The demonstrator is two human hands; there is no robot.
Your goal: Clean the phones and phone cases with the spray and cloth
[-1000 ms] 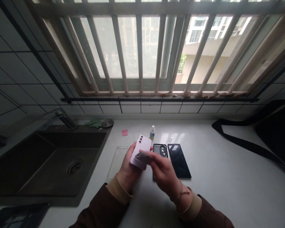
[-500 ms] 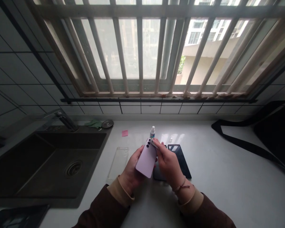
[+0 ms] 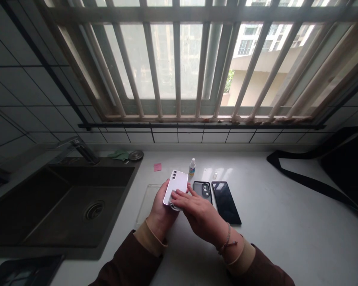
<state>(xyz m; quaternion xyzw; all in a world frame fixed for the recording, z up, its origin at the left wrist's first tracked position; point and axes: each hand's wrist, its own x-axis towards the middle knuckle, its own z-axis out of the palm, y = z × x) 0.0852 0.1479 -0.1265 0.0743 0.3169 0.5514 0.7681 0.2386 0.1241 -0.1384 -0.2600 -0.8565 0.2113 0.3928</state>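
My left hand [image 3: 159, 208] grips a pale lilac phone [image 3: 177, 183], back side up with its camera lenses at the far end. My right hand [image 3: 198, 212] lies across the phone's lower part, fingers pressed on a small grey cloth [image 3: 174, 197] against the phone's back. Both hands hover over the white counter [image 3: 271, 206]. A clear phone case [image 3: 145, 198] lies flat just left of my left hand. To the right of my hands lie a dark phone case [image 3: 203, 190] and a black phone [image 3: 226, 201], side by side.
A small white bottle [image 3: 192, 167] and a pink sticky note [image 3: 157, 167] sit behind the phones. A dark sink [image 3: 62, 202] with a tap [image 3: 80, 149] is at the left. A black bag with a strap [image 3: 322, 178] lies at the right. Barred window behind.
The phone tilted back toward the left and flatter. My right hand slid from the camera end down to the phone's lower part, rubbing with the cloth.
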